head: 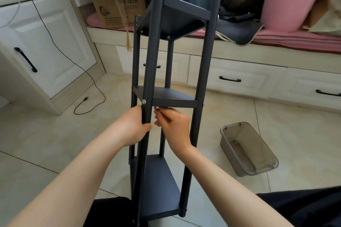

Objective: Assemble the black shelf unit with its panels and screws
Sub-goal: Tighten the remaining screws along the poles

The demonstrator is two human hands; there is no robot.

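Left hand (135, 125) grips pole (147, 86); right hand (172, 124) curled

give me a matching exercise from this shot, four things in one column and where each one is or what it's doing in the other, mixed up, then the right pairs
Things
1. left hand
2. right hand
3. plastic tub
4. cardboard box

Places or states
A. on the floor tiles, right of the shelf unit
B. wrapped round the near black post
C. on the pink cushion, behind the shelf unit
D. fingers curled just under the middle shelf panel

Pairs: 1-B, 2-D, 3-A, 4-C
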